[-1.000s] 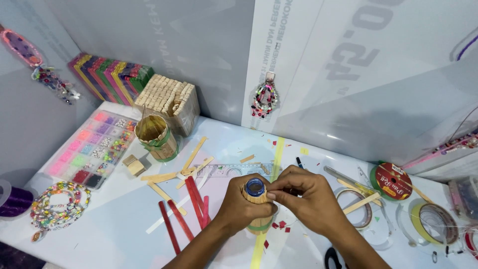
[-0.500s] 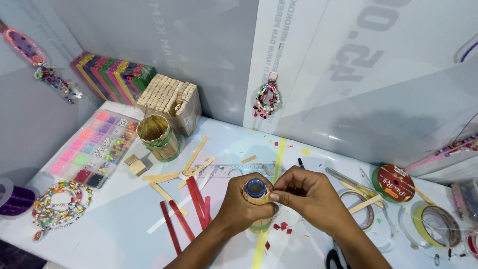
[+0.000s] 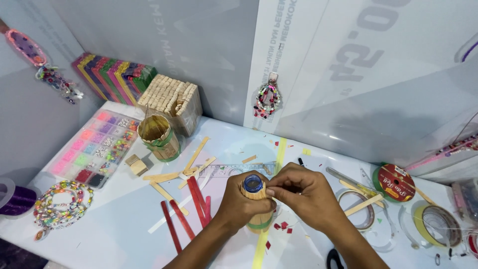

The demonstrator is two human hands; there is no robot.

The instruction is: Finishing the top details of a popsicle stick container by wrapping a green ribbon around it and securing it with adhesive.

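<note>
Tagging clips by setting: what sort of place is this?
Likely a home craft table: a bead organiser box, loose craft sticks, tape rolls, and both hands on a stick-clad bottle.

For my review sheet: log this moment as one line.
left hand: grips stick-clad bottle | right hand: pinches at its blue cap | surface: white table | nearby: red sticks

Bright, even overhead light, cool white cast. Soft shadows under the hands on the table [image 3: 99,234]. Mild glare on the glossy back panels [image 3: 199,45]. Sharp centre, slight wide-angle stretch at edges.
</note>
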